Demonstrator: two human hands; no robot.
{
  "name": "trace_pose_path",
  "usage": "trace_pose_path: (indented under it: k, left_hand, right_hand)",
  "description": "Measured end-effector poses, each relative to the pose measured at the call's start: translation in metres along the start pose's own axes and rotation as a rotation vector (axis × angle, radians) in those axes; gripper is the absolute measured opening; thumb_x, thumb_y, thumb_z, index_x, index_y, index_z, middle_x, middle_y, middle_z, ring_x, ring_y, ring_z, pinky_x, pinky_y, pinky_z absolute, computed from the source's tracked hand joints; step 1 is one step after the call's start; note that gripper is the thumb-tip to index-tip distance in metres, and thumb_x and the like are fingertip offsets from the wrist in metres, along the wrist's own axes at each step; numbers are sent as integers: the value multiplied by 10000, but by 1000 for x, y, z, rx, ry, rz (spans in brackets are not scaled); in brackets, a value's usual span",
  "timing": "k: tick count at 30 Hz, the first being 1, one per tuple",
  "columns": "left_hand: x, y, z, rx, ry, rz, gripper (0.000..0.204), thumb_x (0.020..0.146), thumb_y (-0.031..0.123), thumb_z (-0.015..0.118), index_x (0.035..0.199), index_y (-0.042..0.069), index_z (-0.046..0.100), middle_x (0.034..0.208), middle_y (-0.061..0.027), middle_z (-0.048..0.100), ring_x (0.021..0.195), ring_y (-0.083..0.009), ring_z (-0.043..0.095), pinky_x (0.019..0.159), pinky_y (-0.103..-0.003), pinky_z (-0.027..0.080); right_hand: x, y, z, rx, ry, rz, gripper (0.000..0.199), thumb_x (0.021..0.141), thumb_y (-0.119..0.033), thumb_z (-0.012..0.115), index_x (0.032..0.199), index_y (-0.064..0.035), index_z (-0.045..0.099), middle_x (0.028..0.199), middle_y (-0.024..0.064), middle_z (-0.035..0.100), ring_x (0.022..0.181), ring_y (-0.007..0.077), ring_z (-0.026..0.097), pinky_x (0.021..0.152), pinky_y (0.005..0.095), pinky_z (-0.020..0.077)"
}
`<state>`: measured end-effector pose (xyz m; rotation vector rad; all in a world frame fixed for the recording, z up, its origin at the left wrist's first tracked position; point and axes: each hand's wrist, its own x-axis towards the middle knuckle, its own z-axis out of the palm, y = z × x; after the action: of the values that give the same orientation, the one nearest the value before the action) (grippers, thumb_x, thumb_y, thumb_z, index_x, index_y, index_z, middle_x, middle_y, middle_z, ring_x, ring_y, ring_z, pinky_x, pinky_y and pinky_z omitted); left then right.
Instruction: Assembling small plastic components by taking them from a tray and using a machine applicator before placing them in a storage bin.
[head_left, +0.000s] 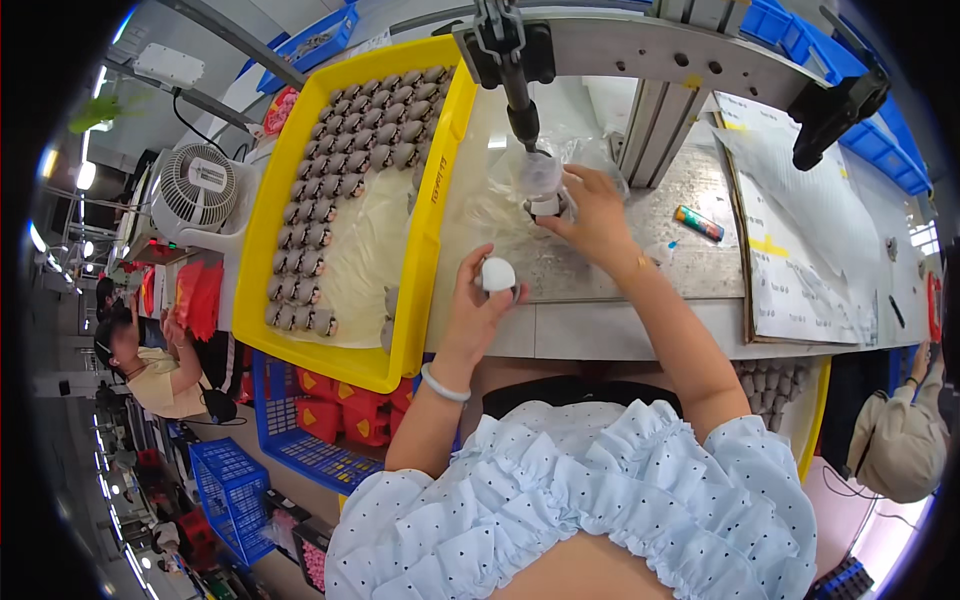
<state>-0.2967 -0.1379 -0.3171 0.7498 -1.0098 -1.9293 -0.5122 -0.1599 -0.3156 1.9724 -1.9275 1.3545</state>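
Clock is being read about the middle of the view, 12 at the top. Near the centre, the left hand point(482, 310) is gripping a small white-domed piece point(497, 274) between thumb and fingers, dome facing up. At 2 o'clock the right hand point(592, 218) is pinching a white-and-dark piece point(545, 207) that is sitting at 1 o'clock, just under the translucent cup point(538, 174) at the end of a press rod point(519, 110); whether piece and cup are touching, cannot tell. Clear plastic film point(483, 205) is lying on the counter point(590, 328) around it. At 10 o'clock a yellow tray point(437, 215) is carrying rows of grey figures point(352, 140), its lower right part showing pale lining. Between 2 and 3 o'clock a green-and-orange tube point(699, 223) is lying on a metal plate point(645, 272). At 8 o'clock, below the counter, a blue crate point(275, 405) is holding red pieces point(362, 418).
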Motion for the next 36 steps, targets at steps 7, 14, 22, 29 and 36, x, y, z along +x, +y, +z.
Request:
trace_pose_path:
  k: [7,14,22,29,36]
  left_hand:
    - [45,9,-3,371,145,165,646,719,40,726,1273,5,394,1130,-68,504,997,-156,535,857,-273,456]
    - [107,-15,-8,410,120,240,758,641,98,796,1263,-44,387,1173,-134,514,1094,-212,500,906,-328,420]
    - [123,13,4,1236,-146,66,817,658,325,792,1269,-60,408,1192,-141,529,1149,-234,471,976,-324,357]
    - [212,130,37,353,4,379,315,929,237,447,1137,13,522,1057,-67,575,1026,-164,536,924,-275,405]
    - [82,171,160,516,-52,1152,342,720,-135,583,994,53,503,977,-123,587,907,-256,576,933,-393,437]
  right_hand:
    - [11,13,6,204,-334,44,512,599,-209,775,1050,-58,585,1142,112,549,1045,318,501,895,414,391]
    - [-44,-7,2,862,160,636,614,704,-140,761,1207,26,451,1121,135,546,984,221,581,835,307,468]
    - [-123,-12,-62,689,-29,461,573,681,-92,761,1182,-5,494,1071,103,553,943,195,590,834,293,470]
    - [-139,-3,-62,591,-20,397,566,655,-85,768,1160,-26,521,1049,107,557,928,208,570,819,300,469]
    - [-138,5,-62,619,-36,431,567,651,-82,766,1161,-29,525,1069,109,556,951,211,567,823,298,468]
